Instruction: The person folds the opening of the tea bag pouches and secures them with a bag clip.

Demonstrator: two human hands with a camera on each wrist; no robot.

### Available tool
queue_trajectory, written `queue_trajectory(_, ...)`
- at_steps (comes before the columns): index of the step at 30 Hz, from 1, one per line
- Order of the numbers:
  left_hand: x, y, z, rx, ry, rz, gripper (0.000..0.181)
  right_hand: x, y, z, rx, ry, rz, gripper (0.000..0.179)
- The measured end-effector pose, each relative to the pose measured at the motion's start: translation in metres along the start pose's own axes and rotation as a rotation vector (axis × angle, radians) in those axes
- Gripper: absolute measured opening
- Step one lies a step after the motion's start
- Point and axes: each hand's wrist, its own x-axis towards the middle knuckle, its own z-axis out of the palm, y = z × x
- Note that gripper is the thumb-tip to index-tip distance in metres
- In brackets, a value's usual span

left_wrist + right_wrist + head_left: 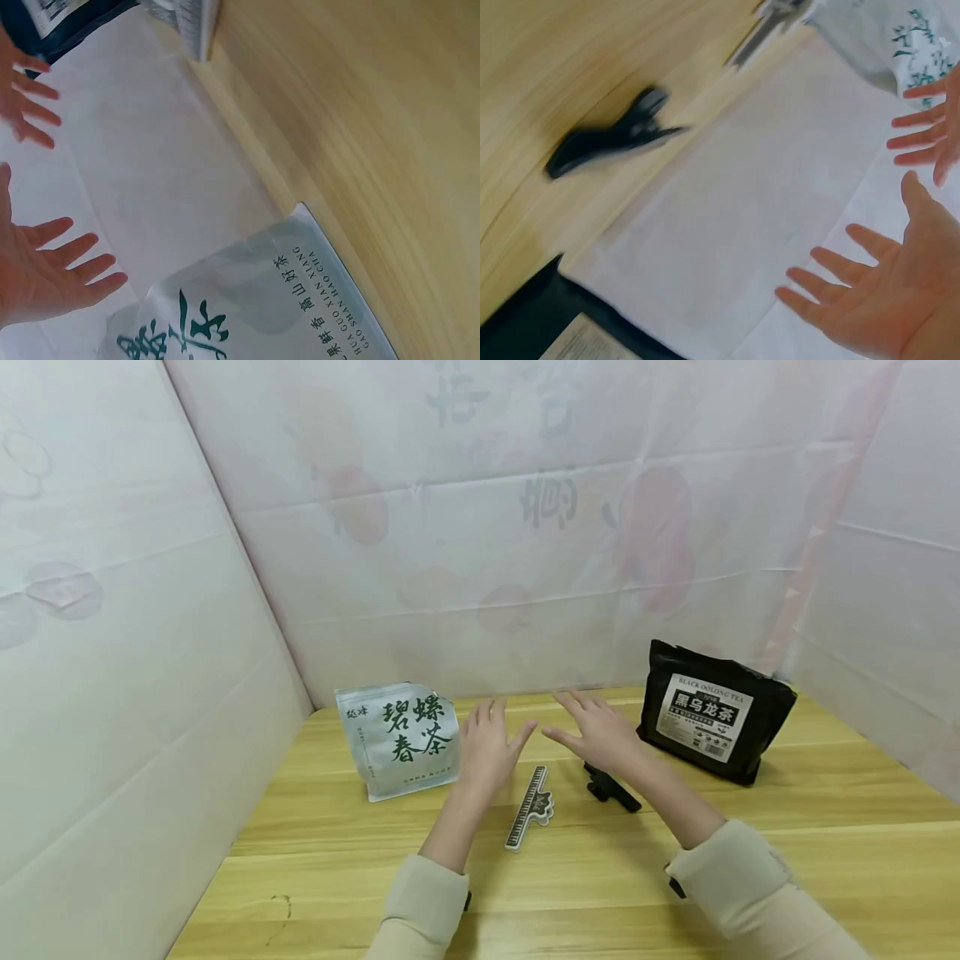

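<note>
The person's left hand (487, 745) and right hand (598, 735) are up in the air over a yellow wooden counter (570, 902). On both hands the fingers are spread out, and the thumbs stick out toward each other with a small gap between the tips. Neither hand has hold of anything. The arms wear cream cloth sleeves (427, 893) with wide cuffs.

Just to the left of the left hand I see a pale, shiny bag (401, 743) standing up, with big dark green writing on it. The hand looks so near its edge that I can't tell if they touch.

Below the gap between the hands, closer to the person, a long clip with black and white stripes (528, 810) lies on the counter. It has a wavy-edged part on its right side. Just below the right hand lies a black clip (618, 792), and the hand hides some of it.

Off to the right of the right hand, apart from it, a fat black bag with a white label (712, 714) stands tilted. Its label says "BLACK OOLONG TEA". Behind both hands hangs a white cloth (450, 652) with faint pink spots.
</note>
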Motion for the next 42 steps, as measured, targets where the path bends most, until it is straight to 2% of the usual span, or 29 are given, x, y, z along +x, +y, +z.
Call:
queue_trajectory(6,-0.009,-0.010,-0.020,-0.150,0.126,-0.064,0.049,0.007,-0.025,0.003,0.160,0.044,0.004,0.063)
queue_trajectory(9,-0.012,-0.017,-0.029,-0.204,0.163,-0.092,0.040,0.011,-0.036,0.006,0.249,0.059,0.005,0.059)
queue_trajectory(11,-0.015,-0.023,-0.035,-0.248,0.160,-0.115,0.036,0.013,-0.044,0.008,0.314,0.062,0.014,0.056)
queue_trajectory(16,-0.023,-0.045,-0.059,-0.341,0.076,-0.193,0.030,0.018,-0.060,0.016,0.413,0.052,0.032,0.048)
queue_trajectory(18,-0.027,-0.058,-0.071,-0.366,0.044,-0.225,0.031,0.020,-0.066,0.020,0.429,0.038,0.036,0.046)
queue_trajectory(22,-0.036,-0.087,-0.094,-0.378,0.024,-0.288,0.036,0.026,-0.077,0.026,0.465,0.013,0.053,0.043)
queue_trajectory(25,-0.042,-0.107,-0.104,-0.394,0.028,-0.340,0.037,0.030,-0.085,0.029,0.493,0.009,0.072,0.043)
queue_trajectory(30,-0.053,-0.131,-0.111,-0.408,0.052,-0.412,0.040,0.037,-0.096,0.035,0.554,-0.006,0.093,0.043)
queue_trajectory(35,-0.060,-0.143,-0.112,-0.416,0.080,-0.486,0.045,0.042,-0.103,0.045,0.633,-0.009,0.121,0.042)
queue_trajectory(39,-0.063,-0.150,-0.108,-0.470,0.106,-0.522,0.049,0.044,-0.111,0.052,0.697,-0.014,0.144,0.042)
queue_trajectory(42,-0.062,-0.157,-0.099,-0.511,0.139,-0.531,0.049,0.046,-0.117,0.056,0.741,-0.014,0.154,0.042)
